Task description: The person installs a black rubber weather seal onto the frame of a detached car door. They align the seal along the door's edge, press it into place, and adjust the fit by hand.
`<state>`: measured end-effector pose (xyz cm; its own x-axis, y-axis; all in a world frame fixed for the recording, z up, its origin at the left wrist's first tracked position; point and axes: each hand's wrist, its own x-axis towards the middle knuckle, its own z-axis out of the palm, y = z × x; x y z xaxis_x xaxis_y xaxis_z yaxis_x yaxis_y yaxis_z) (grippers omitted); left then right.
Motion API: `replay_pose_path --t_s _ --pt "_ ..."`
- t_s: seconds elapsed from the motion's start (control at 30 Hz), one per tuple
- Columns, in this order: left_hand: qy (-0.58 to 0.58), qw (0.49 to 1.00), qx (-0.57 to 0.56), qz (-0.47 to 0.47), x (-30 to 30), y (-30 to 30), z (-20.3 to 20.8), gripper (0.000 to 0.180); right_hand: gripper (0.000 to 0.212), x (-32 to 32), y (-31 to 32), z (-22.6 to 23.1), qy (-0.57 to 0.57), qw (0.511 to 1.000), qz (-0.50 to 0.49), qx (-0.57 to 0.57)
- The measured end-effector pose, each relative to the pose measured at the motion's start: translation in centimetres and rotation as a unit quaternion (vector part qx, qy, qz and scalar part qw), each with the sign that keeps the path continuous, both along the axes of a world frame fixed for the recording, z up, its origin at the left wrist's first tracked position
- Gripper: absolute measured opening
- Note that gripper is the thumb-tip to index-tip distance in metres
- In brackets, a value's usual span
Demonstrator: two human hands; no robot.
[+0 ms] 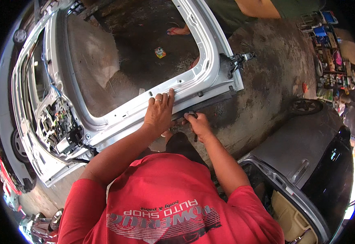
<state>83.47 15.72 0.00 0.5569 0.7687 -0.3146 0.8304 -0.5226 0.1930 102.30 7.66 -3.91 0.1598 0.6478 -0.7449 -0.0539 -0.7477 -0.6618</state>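
Observation:
A large silver vehicle door frame (128, 110) stands in front of me, with a big window-like opening. My left hand (160, 110), a ring on one finger, lies on its near rail with the fingers stretched out. Just to the right, at the frame's near edge, my right hand (199, 125) is closed round a dark-handled tool (192, 115); the tool's working end is hidden. A dark strip (214, 101) runs along that edge. At the frame's right corner sits a black latch mechanism (236, 63).
A mechanism with wiring (61, 128) fills the frame's left part. A dark grey car (291, 142) with an open door is at right. Shelves of supplies (334, 61) stand beyond. Another person's foot (178, 31) in a sandal shows through the opening, near a small colourful packet (160, 52).

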Motion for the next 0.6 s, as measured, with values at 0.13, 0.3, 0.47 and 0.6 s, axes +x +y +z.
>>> replay_pose_path --t_s 0.13,0.3,0.47,0.6 --pt "-0.025 1.0 0.016 -0.001 0.8 -0.7 -0.2 0.136 0.026 0.4 -1.2 -0.9 -0.061 0.994 -0.088 0.034" --pt "-0.002 1.0 -0.013 0.014 2.3 0.3 0.7 0.139 0.031 1.2 -1.1 -1.6 -0.135 0.967 -0.186 0.114" --pt "0.006 0.999 -0.049 0.008 4.7 0.9 1.8 0.141 0.032 2.7 -0.1 -1.8 -0.162 0.943 -0.251 0.144" --pt "0.013 0.999 -0.036 -0.016 6.0 0.8 1.9 0.145 0.029 4.2 -0.8 -2.7 -0.083 0.952 -0.269 0.121"
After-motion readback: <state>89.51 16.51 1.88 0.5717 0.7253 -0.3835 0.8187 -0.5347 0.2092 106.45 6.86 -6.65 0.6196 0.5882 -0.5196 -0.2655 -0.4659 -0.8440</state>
